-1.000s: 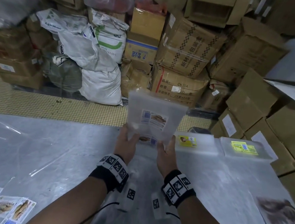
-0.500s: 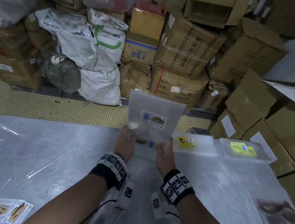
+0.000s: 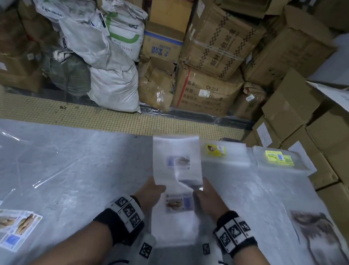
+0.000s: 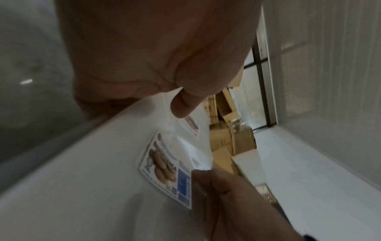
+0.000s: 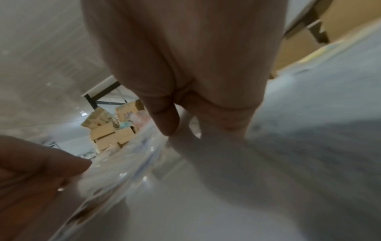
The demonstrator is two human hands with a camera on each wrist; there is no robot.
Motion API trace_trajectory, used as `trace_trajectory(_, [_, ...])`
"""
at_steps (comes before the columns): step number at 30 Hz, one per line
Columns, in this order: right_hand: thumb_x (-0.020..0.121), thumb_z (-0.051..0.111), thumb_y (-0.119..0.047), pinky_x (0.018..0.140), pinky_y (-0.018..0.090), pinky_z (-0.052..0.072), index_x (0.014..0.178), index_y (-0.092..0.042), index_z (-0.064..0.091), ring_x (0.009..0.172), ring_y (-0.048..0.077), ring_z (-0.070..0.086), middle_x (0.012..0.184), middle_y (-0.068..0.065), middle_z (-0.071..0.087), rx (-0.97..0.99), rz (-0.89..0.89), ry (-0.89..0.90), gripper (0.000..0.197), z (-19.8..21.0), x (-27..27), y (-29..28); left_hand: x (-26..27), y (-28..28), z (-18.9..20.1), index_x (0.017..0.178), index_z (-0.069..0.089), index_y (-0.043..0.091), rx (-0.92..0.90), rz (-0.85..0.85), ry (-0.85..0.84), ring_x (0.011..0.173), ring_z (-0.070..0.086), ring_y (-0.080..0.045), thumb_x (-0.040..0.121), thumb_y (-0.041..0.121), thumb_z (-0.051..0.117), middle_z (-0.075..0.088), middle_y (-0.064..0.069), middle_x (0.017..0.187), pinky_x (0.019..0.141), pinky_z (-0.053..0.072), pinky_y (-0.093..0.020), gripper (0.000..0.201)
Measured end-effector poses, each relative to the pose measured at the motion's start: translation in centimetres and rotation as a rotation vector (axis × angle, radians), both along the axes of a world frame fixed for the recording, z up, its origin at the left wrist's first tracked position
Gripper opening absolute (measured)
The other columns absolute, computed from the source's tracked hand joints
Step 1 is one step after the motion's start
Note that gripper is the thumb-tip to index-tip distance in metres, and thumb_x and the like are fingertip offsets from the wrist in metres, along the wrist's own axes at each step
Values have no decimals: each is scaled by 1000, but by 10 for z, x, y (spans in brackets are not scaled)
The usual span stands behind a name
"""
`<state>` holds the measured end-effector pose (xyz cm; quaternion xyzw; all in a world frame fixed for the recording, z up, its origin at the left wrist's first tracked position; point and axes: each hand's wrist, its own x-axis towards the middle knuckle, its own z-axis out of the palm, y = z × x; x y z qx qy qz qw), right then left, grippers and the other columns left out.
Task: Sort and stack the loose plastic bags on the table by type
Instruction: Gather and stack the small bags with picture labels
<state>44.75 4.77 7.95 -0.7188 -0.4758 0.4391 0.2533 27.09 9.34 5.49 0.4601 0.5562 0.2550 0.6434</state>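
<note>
I hold a bundle of clear plastic bags (image 3: 177, 164) with blue-and-brown printed labels over the table's middle, leaning away from me. My left hand (image 3: 153, 190) grips its left edge, thumb on top. My right hand (image 3: 205, 193) grips the right edge. In the left wrist view the bundle (image 4: 164, 163) shows its label under my thumb. In the right wrist view my fingers curl round the glossy bags (image 5: 128, 163). A stack with a yellow label (image 3: 224, 153) and a second stack with a green-yellow label (image 3: 281, 160) lie at the far right. Loose labelled bags (image 3: 11, 223) lie near left.
The table (image 3: 61, 164) is covered with clear plastic sheeting. A dark smudge (image 3: 327, 251) marks its right side. Cardboard boxes (image 3: 297, 113) crowd the table's right edge. Sacks (image 3: 110, 80) and more boxes pile up beyond the tiled floor strip.
The bundle has come down and tipped forward from upright at chest height to low over the table. Both hands moved down and toward me with it.
</note>
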Motion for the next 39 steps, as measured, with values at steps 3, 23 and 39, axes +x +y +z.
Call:
trace_trajectory(3, [86, 40, 11, 68, 11, 49, 112, -17, 60, 99, 3, 66, 103, -7, 67, -154, -36, 125, 44, -15, 2, -41, 8, -39, -36, 130, 46, -3, -132, 9, -19, 112, 55, -31, 57, 16, 59, 59, -16, 119, 93, 47, -35, 77])
trace_trajectory(23, [94, 44, -13, 88, 31, 48, 123, -21, 48, 102, 20, 58, 110, 0, 60, -124, -205, -94, 31, -51, -9, -92, 0, -91, -46, 127, 46, 30, 7, -169, 399, 95, 56, -21, 61, 46, 59, 45, -2, 110, 88, 54, -37, 69])
trace_trajectory(39, [91, 52, -13, 55, 26, 35, 69, -7, 49, 60, 18, 43, 66, 6, 49, -101, -189, -320, 23, -56, 7, -96, -42, -70, -46, 100, 54, 24, 111, -243, 361, 87, 57, -13, 85, 15, 65, 59, 6, 92, 81, 48, -30, 21])
